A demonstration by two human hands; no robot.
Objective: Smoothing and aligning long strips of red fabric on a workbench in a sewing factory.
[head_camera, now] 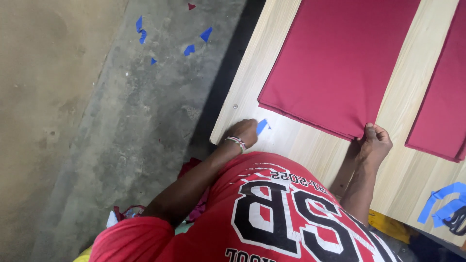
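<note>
A stack of dark red cloth pieces [335,63] lies flat on a pale wooden table [301,145]. My right hand [374,143] pinches the near corner of this stack between thumb and fingers. My left hand [242,132] rests curled near the table's left corner, its fingertips closed on a small blue scrap [262,126]. A beaded bracelet [236,142] sits on my left wrist. My red shirt with large black and white letters fills the bottom of the view.
A second red cloth stack [444,102] lies at the right edge. A blue strip [444,204] sits near the table's lower right. Blue scraps [189,48] dot the grey concrete floor on the left. Coloured cloth scraps [126,213] lie below the table.
</note>
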